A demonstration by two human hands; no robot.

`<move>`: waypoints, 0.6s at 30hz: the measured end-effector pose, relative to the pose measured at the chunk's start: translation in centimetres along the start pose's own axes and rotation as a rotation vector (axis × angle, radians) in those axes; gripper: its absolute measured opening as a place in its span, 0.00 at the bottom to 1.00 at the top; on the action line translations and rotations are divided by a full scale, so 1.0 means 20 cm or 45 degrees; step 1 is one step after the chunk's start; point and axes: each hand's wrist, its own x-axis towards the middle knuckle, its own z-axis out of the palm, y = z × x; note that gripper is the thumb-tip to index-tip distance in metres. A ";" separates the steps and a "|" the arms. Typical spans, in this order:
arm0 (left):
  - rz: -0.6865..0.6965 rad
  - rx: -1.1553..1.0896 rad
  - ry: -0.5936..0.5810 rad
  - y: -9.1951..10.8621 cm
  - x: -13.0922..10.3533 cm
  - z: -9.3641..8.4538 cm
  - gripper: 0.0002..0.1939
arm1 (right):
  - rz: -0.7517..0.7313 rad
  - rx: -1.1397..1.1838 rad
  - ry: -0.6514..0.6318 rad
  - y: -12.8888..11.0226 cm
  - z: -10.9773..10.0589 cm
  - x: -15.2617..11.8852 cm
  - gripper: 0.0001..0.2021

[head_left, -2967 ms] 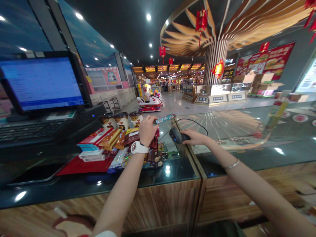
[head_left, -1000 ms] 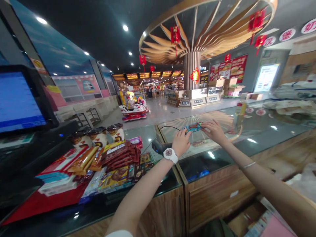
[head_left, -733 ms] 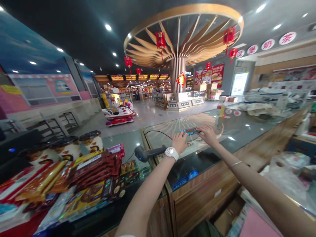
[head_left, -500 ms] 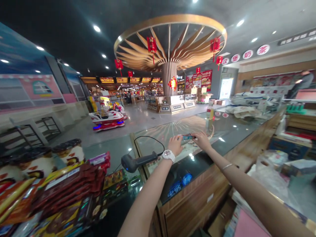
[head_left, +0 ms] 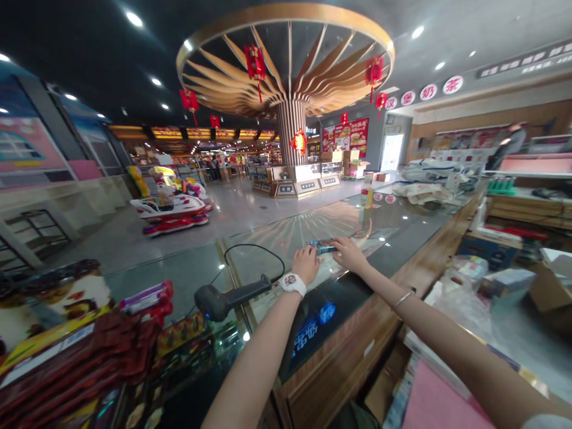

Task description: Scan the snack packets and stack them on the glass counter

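Both my hands hold a small, long blue packet (head_left: pixel 322 245) by its two ends, just above the glass counter (head_left: pixel 268 238). My left hand (head_left: pixel 305 264), with a white watch (head_left: pixel 291 283) on its wrist, is closed at the packet's left end. At the right end my right hand (head_left: pixel 350 255) grips it with curled fingers; a thin bracelet (head_left: pixel 402 298) circles that forearm. The print on the packet is too small to read. A dark handheld barcode scanner (head_left: pixel 230 296) with a looping cable lies left of my left hand.
Stacked dark red snack packs (head_left: pixel 84 363) cover the near left counter. Plastic-wrapped goods (head_left: pixel 429 185) lie along the far right end. A clear plastic bag (head_left: pixel 460 301) and cardboard boxes sit at my right. Beyond the counter stands a white-and-red ride-on car (head_left: pixel 172 208); another person (head_left: pixel 509 146) is at far right.
The view has turned a little to the right, so the surroundings have slid left in the picture. Both hands still hold the blue packet between them above the counter.
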 end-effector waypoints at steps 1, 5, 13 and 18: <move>0.009 -0.010 0.004 0.00 0.00 0.00 0.18 | -0.034 0.014 -0.018 -0.01 0.00 0.00 0.20; 0.043 -0.080 -0.022 0.01 0.00 0.01 0.20 | -0.072 0.043 -0.107 -0.03 0.02 -0.01 0.23; 0.008 -0.105 -0.085 0.00 0.00 0.01 0.20 | -0.004 -0.071 -0.224 0.00 0.06 0.01 0.23; -0.044 -0.107 -0.146 -0.01 0.00 0.02 0.18 | 0.069 -0.116 -0.303 -0.05 0.09 0.12 0.26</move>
